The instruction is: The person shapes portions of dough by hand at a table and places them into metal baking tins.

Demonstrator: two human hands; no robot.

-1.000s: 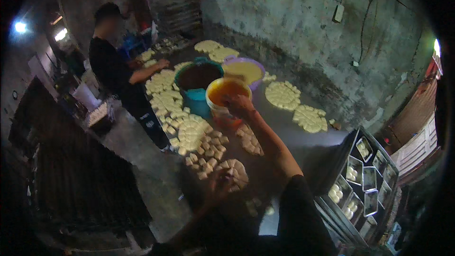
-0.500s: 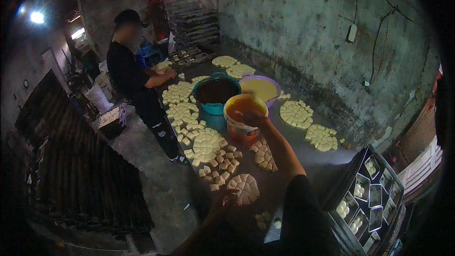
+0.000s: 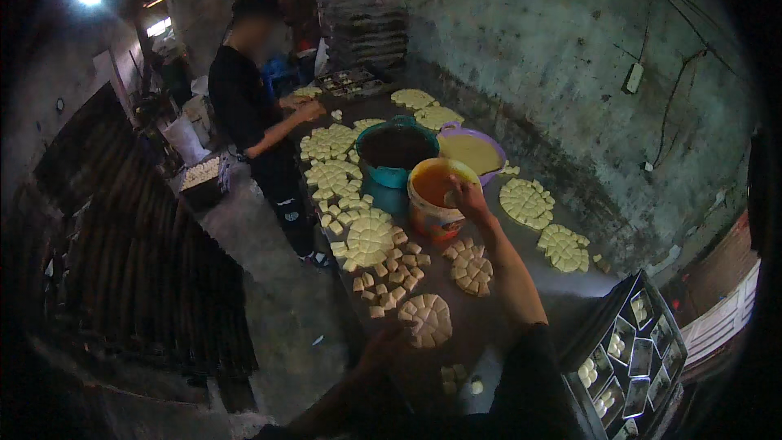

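Observation:
My right hand (image 3: pixel 467 199) is over the rim of a white bucket (image 3: pixel 441 217) that holds an orange liquid. Its fingers are closed round something pale that I cannot make out. Low and dim, my left hand (image 3: pixel 389 344) is at the near left edge of a round of brownish dough (image 3: pixel 427 320) cut into wedges. Its fingers blur into the dark. Loose brownish dough pieces (image 3: pixel 391 279) lie beyond it, and another cut brownish dough round (image 3: pixel 471 269) is below the bucket.
Behind the bucket are a teal basin (image 3: pixel 386 177) with dark contents and a purple basin (image 3: pixel 498 147) with a yellowish mix. Pale cut dough rounds (image 3: pixel 525 204) lie along the table. A rack of metal tins (image 3: pixel 642 357) is at right. A co-worker (image 3: pixel 244 98) handles dough at far left.
My right hand has risen out of the bucket's mouth to its right rim. The view has shifted, so the table sits farther right. The co-worker's arms have moved a little.

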